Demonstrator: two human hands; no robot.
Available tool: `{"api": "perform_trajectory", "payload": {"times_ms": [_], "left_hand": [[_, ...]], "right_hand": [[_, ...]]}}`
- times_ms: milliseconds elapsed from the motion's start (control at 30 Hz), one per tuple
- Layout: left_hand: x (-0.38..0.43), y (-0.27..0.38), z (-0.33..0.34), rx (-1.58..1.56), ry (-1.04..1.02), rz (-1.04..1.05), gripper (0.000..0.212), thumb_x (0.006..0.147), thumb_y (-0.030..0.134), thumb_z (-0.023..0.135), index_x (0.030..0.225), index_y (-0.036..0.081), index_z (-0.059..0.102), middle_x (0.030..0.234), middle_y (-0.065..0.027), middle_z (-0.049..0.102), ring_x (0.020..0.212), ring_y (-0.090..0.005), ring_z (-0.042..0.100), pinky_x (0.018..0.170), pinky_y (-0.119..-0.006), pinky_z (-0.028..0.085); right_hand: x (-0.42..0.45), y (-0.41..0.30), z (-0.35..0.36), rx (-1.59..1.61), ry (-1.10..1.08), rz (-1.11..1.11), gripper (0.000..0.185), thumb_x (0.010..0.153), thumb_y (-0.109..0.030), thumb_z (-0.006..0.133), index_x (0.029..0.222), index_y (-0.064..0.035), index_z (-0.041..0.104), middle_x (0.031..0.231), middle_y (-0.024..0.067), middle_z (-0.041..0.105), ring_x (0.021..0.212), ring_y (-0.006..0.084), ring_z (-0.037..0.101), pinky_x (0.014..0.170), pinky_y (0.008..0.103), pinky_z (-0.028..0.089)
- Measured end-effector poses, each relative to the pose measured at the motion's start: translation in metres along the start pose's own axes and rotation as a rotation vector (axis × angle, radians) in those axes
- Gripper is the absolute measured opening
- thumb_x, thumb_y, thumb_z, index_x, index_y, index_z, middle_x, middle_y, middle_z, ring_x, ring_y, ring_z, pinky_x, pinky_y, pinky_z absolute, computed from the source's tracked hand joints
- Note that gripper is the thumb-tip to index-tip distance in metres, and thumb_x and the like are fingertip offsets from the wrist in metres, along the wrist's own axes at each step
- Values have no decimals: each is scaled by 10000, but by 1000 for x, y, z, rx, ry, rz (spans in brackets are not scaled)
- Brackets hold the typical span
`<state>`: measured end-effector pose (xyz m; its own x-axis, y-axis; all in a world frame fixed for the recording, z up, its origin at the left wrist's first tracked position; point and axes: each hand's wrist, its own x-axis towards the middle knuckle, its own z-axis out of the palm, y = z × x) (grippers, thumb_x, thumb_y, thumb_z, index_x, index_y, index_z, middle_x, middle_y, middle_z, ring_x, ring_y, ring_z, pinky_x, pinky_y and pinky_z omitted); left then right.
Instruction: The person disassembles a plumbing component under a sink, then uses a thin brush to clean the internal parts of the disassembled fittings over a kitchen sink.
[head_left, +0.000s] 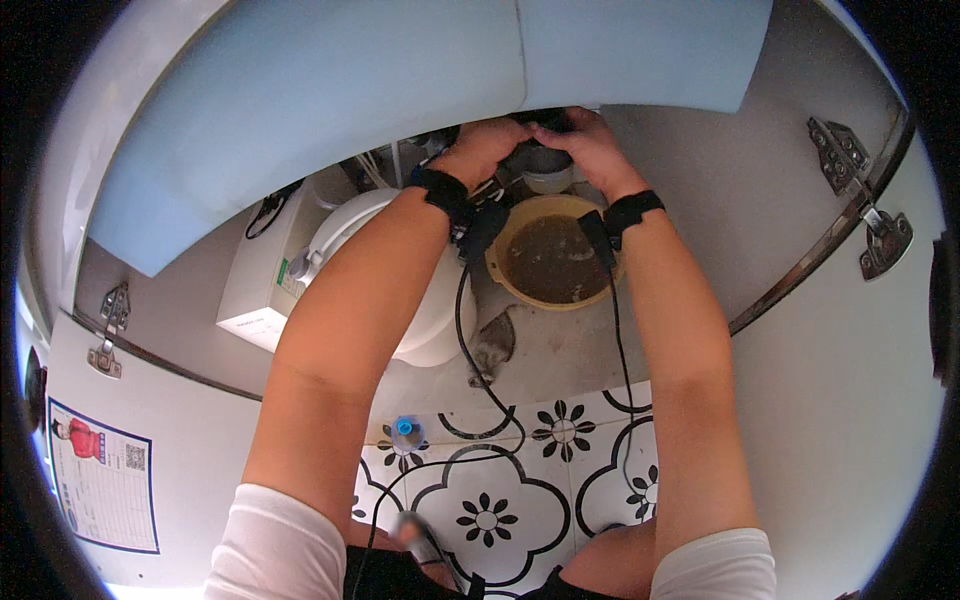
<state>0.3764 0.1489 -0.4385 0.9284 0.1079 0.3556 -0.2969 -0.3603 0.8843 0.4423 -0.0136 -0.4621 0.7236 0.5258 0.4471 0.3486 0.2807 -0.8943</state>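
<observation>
Both my hands reach into an open cabinet, up under its pale blue front edge. My left hand (487, 146) and my right hand (589, 154) meet around a dark round fitting (544, 124), their fingers partly hidden in shadow, with thumbs near each other. Just below the hands is a translucent whitish cup-like part (548, 178). Beneath that, a yellowish plastic basin (555, 306) holds murky brown water. Each wrist wears a black strap with a cable running down from it.
At the left inside the cabinet stand a white rounded tank (439, 330) and a white box (251, 319). A dark rag-like object (495, 345) lies before the basin. A clear bottle with a blue cap (406, 431) stands on the patterned tiles. Hinged doors flank both sides.
</observation>
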Motion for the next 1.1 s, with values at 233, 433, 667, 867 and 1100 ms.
{"api": "perform_trajectory", "payload": {"times_ms": [233,433,667,867,1100], "left_hand": [[-8,17,-15,4,113,-172,365,886,224,657,1187,26,596,1173,-90,618,1024,-222,572,902,-317,455],[-2,16,-30,199,20,-174,470,856,225,698,1272,56,560,1287,-90,564,1152,-246,509,1011,-344,388],[4,13,-28,167,-47,20,527,853,259,707,1306,57,529,1337,-93,525,1200,-256,474,1035,-362,365],[0,13,-26,137,19,-157,449,893,243,653,1284,55,537,1303,-101,536,1186,-246,487,994,-376,401],[37,-45,-39,-262,184,-252,190,910,150,590,1084,75,602,1008,-75,624,884,-214,585,761,-328,504]], "right_hand": [[7,-10,10,123,21,-105,413,768,-130,773,1136,-13,627,1094,75,660,992,207,599,906,329,463],[12,-4,3,151,-36,-67,390,781,-152,771,1118,-14,632,1079,74,661,987,219,595,919,336,446],[14,-1,1,119,9,-107,430,775,-210,789,1116,-4,628,1096,82,657,992,237,596,918,357,451],[14,-3,6,-298,89,-210,551,702,-280,836,1127,-5,619,1143,120,657,1057,276,604,941,384,453],[24,2,11,-171,164,-195,603,650,-301,854,1123,-12,618,1134,151,657,1072,316,604,945,394,461]]}}
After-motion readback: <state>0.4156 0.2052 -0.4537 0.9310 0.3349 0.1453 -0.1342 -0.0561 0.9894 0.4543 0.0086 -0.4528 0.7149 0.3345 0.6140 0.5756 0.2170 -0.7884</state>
